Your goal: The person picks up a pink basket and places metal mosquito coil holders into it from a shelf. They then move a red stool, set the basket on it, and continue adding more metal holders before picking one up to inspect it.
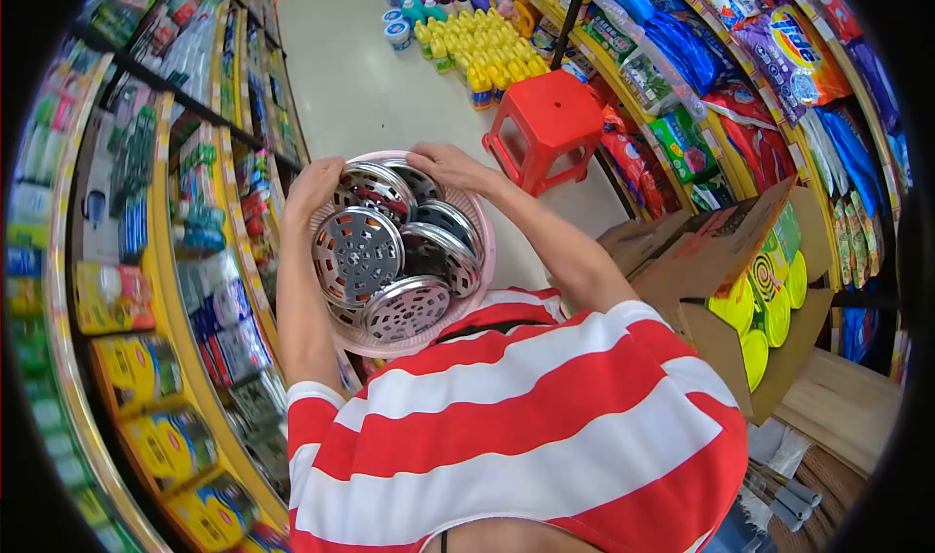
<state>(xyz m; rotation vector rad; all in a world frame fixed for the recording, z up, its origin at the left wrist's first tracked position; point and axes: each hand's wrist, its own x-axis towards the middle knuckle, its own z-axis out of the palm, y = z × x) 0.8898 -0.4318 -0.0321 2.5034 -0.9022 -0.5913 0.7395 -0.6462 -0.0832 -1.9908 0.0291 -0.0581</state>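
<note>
A round pink plastic basket (490, 244) is held close in front of my striped shirt. Several round, shiny metal tins with perforated lids (357, 257) lie piled inside it, some tilted against each other. My left hand (314, 187) is closed on the basket's far left rim. At the far right rim, my right hand (448, 167) is closed too, its fingers bent over the edge next to a tin. The fingertips of both hands are partly hidden.
Stocked shelves (161, 261) line the left, with detergent bags (799, 56) shelved on the right. A red stool (547, 129) stands ahead on the right. Nearer is an open cardboard box (696, 329) holding yellow-green cylinders (776, 316). Yellow bottles (477, 46) stand on the floor beyond.
</note>
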